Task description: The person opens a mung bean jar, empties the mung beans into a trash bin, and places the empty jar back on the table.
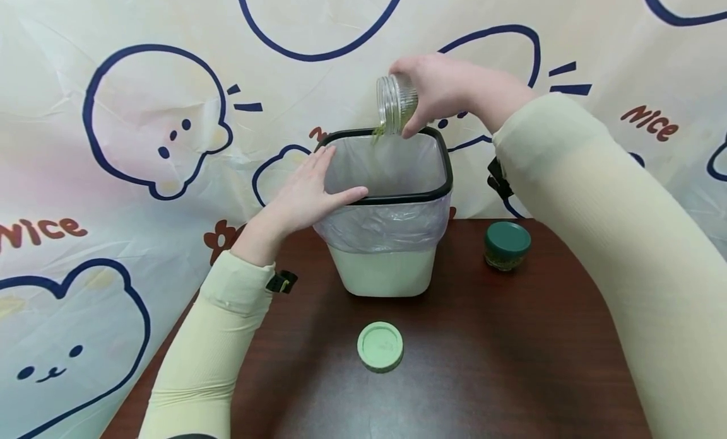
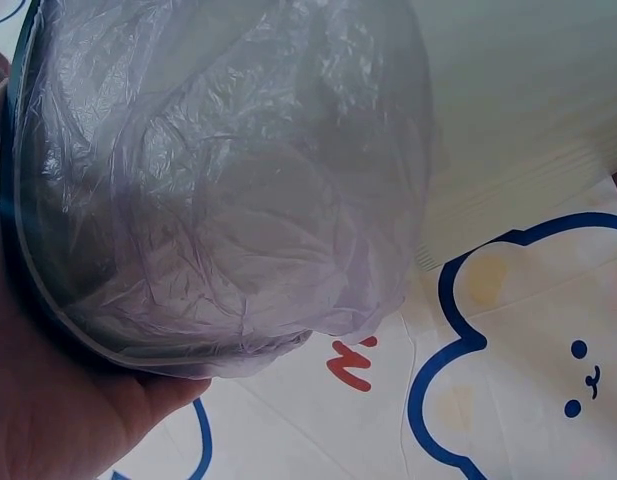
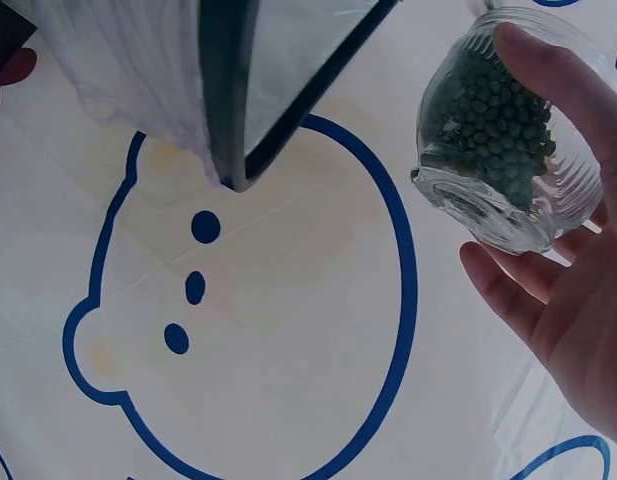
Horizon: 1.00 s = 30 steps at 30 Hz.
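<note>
A clear glass jar (image 1: pixel 392 105) is tipped on its side above the bin (image 1: pixel 383 272), its mouth facing left; small green bits leave the mouth over the bag-lined opening. The right hand (image 1: pixel 445 89) grips the jar round its body. In the right wrist view the jar (image 3: pixel 463 170) holds many green beans (image 3: pixel 498 125) between thumb and fingers (image 3: pixel 503 285). Fingers straight and spread, the left hand (image 1: pixel 301 190) rests on the bin's front left rim, thumb along the front edge. The left wrist view shows that hand (image 2: pixel 63 410) against the rim beside the plastic bag (image 2: pixel 268 200).
On the dark brown table (image 1: pixel 454 376), a light green round lid (image 1: pixel 380 346) lies in front of the bin. To the bin's right stands a small jar with a dark green lid (image 1: pixel 507 240). A cartoon-printed cloth (image 1: pixel 170 250) hangs behind and to the left.
</note>
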Each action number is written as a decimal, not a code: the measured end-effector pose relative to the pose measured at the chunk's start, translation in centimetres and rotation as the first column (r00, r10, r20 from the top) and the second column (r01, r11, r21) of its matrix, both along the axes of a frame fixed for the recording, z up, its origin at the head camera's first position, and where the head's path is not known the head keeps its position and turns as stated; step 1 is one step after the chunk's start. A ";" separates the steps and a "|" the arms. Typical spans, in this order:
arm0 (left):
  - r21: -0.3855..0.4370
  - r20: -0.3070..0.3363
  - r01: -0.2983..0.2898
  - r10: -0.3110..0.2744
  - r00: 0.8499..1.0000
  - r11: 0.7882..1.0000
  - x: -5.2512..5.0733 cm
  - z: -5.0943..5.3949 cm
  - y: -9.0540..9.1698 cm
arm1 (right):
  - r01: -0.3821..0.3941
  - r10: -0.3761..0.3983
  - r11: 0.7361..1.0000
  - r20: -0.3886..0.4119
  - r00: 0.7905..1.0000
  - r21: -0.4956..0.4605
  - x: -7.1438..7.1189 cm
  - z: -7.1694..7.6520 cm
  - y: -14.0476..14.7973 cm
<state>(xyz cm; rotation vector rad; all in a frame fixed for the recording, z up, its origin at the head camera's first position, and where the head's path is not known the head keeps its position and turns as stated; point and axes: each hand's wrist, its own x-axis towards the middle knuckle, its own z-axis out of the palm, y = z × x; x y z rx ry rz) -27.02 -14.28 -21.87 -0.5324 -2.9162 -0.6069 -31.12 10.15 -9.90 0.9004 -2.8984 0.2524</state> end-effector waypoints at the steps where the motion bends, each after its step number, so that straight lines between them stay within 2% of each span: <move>1: -0.002 -0.001 -0.001 0.001 1.000 1.000 0.0 0.0 0.0 | 0.000 0.000 1.000 0.007 1.000 0.007 0.0 0.0 0.0; 4: -0.002 -0.002 -0.003 0.003 1.000 1.000 0.1 0.0 0.0 | -0.004 0.003 1.000 0.037 0.999 0.026 0.0 -0.3 -0.1; 10: -0.004 -0.006 0.002 -0.002 1.000 1.000 0.1 0.0 0.0 | -0.020 0.019 0.999 0.044 0.999 0.029 0.1 -0.6 0.0; 18: -0.006 -0.006 0.006 -0.006 1.000 1.000 0.2 0.0 0.1 | -0.010 0.011 1.000 -0.039 0.999 0.022 0.5 0.6 -0.1; 26: -0.009 -0.003 0.006 -0.006 1.000 1.000 0.3 0.0 0.1 | -0.017 0.015 0.998 0.025 1.000 0.062 0.5 -0.1 -0.4; 30: -0.015 -0.003 0.005 -0.005 1.000 1.000 0.4 0.1 0.1 | -0.018 0.017 0.997 0.021 1.000 0.080 0.5 -0.3 -0.3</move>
